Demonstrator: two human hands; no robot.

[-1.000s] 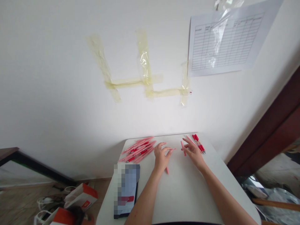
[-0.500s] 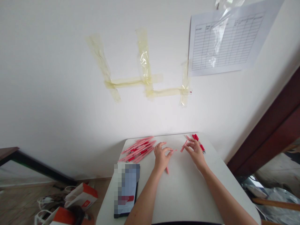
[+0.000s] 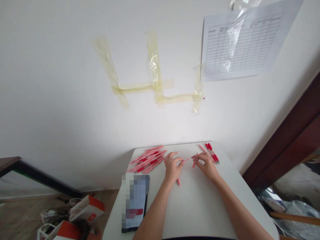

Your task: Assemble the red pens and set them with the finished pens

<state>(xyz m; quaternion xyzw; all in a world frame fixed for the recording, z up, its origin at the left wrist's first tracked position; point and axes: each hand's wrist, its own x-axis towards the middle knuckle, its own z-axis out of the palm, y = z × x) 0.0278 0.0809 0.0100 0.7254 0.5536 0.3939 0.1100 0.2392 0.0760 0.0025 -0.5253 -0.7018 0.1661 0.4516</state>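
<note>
My left hand (image 3: 172, 166) is closed in a pinch on a small, thin pink pen part (image 3: 186, 160), whose tip points right. Facing it, my right hand (image 3: 205, 165) has its fingers closed round a short pink pen piece (image 3: 194, 164), partly hidden behind the fingertips. The two hands are a small gap apart above the white table (image 3: 192, 206). Below my left hand, a pink pen piece (image 3: 178, 181) lies partly covered. To the left is a pile of pink and red pens (image 3: 147, 160). Beyond my right hand lie red pens (image 3: 212, 153) and a pink pen piece (image 3: 201, 147).
A phone or tablet (image 3: 136, 203), partly pixelated, lies at the table's left edge. The white wall (image 3: 160, 126) with yellowed tape (image 3: 155, 66) and a printed sheet (image 3: 240, 46) rises behind. Paper bags (image 3: 87, 210) stand on the floor at left.
My right hand has turned and moved slightly left, closer to my left hand. The pink piece in it has tilted more upright and shifted lower. My left hand has hardly moved.
</note>
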